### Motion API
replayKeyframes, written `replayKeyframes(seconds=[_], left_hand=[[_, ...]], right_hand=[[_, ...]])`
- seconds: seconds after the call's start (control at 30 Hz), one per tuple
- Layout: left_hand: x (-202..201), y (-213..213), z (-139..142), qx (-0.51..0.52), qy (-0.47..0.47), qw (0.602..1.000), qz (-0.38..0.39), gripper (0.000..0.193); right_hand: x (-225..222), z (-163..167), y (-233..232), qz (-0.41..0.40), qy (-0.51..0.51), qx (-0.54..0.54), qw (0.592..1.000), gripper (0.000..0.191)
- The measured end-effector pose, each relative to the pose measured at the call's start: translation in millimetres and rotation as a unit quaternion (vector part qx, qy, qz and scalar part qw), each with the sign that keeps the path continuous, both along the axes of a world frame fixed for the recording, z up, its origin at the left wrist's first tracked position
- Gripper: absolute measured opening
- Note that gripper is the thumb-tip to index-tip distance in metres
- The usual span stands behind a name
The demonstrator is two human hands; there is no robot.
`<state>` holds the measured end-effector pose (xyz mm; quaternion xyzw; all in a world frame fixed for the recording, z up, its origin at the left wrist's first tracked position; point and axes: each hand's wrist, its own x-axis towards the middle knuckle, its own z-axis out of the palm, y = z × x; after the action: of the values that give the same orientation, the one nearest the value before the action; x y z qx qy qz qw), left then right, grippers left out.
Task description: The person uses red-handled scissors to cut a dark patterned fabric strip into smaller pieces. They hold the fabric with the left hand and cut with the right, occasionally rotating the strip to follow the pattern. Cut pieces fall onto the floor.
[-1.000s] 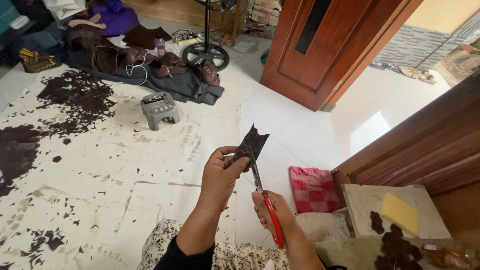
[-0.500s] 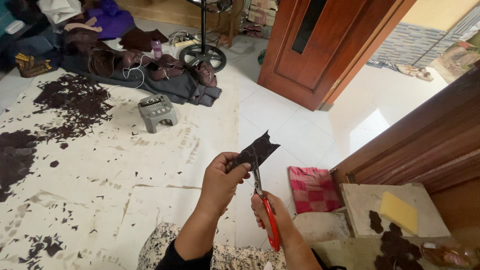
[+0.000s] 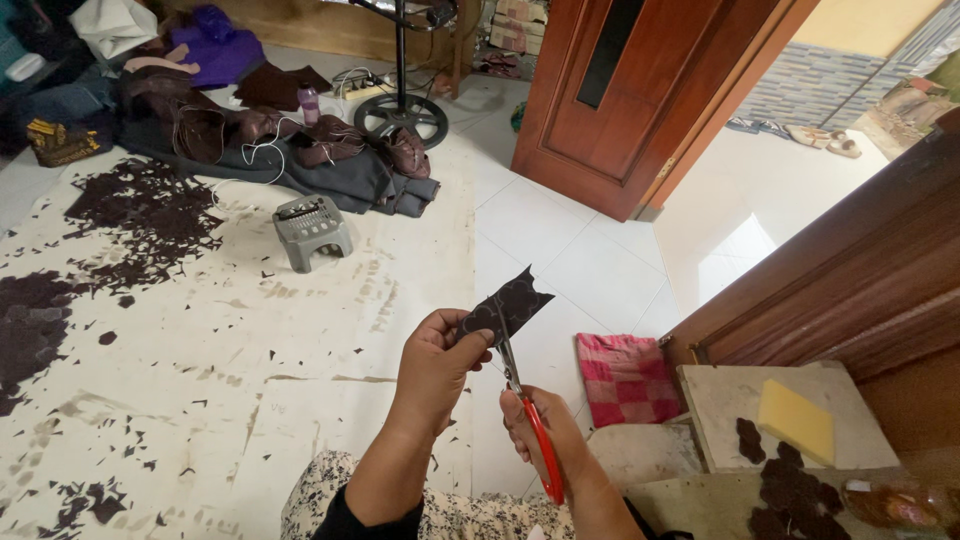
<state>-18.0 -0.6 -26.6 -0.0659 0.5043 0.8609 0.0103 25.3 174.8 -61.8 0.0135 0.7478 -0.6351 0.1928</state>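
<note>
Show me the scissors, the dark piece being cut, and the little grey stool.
red-handled scissors (image 3: 540, 450), head view, on the red handle.
dark leather-like piece (image 3: 512, 303), head view, on its flat middle.
grey plastic stool (image 3: 311, 222), head view, on its top.
</note>
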Motion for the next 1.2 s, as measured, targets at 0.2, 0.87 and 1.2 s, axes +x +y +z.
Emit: replayKeyframes(seconds=[0.2, 0.87, 1.2], left_hand=[[0.8, -1.0, -0.7, -0.030, 0.000, 0.999, -0.030, 0.022], [-3.0, -3.5, -11.2, -0.028, -0.015, 0.999, -0.043, 0.022], [-2.5, -4.4, -12.5, -0.059, 0.004, 0.997, -0.046, 0.017]], right_hand=[[0.0, -2.2, 0.9, 0.010, 0.020, -0.013, 1.000, 0.062], [-3.5, -8.8, 0.7, 0.026, 0.025, -0.024, 0.999, 0.065], [-3.8, -11.0, 10.1, 0.045, 0.018, 0.021, 0.999, 0.066]])
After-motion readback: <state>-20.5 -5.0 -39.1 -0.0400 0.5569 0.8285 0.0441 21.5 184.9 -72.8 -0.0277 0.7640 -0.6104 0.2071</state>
